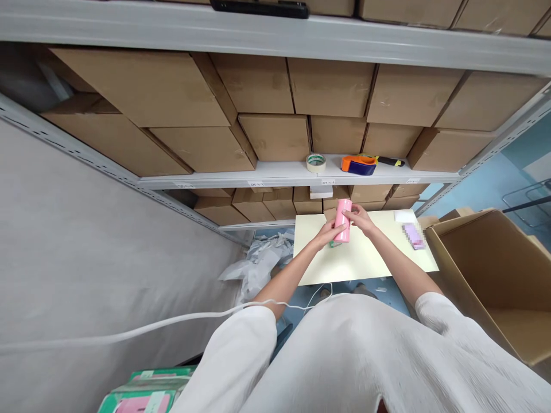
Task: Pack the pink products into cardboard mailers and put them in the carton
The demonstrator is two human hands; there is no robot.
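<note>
The person holds a glossy pink cylinder (344, 207) in both hands above the pale yellow worktop (365, 258), near its far edge. The left hand (328, 233) is closed around the lower part from the left, its fingers lying across the surface; the right hand (359, 219) grips the upper part from the right, thumb and fingertips drawn in against the side. The cylinder stands slightly tilted, its top leaning a little to the right. A small green item (334, 244) shows just beside its lower end, mostly hidden. On the right of the worktop lies a purple item (413, 236), blurred by pixelation, with a flat white piece (404, 215) just beyond it. A large open cardboard box (456, 275) stands at the right of the worktop. Ahead, a metal shelf (284, 168) carries rows of brown cartons (274, 137), and along its front edge sit a roll of tape (315, 163), an orange and blue tape dispenser (359, 166) and a black and yellow tool (391, 162). Below that shelf is a small white box (321, 191). Crumpled plastic (267, 258) is heaped to the left of the worktop, and a white cable (172, 318) runs across the left forearm. Green and pink boxes (144, 396) sit at the lower left.
</note>
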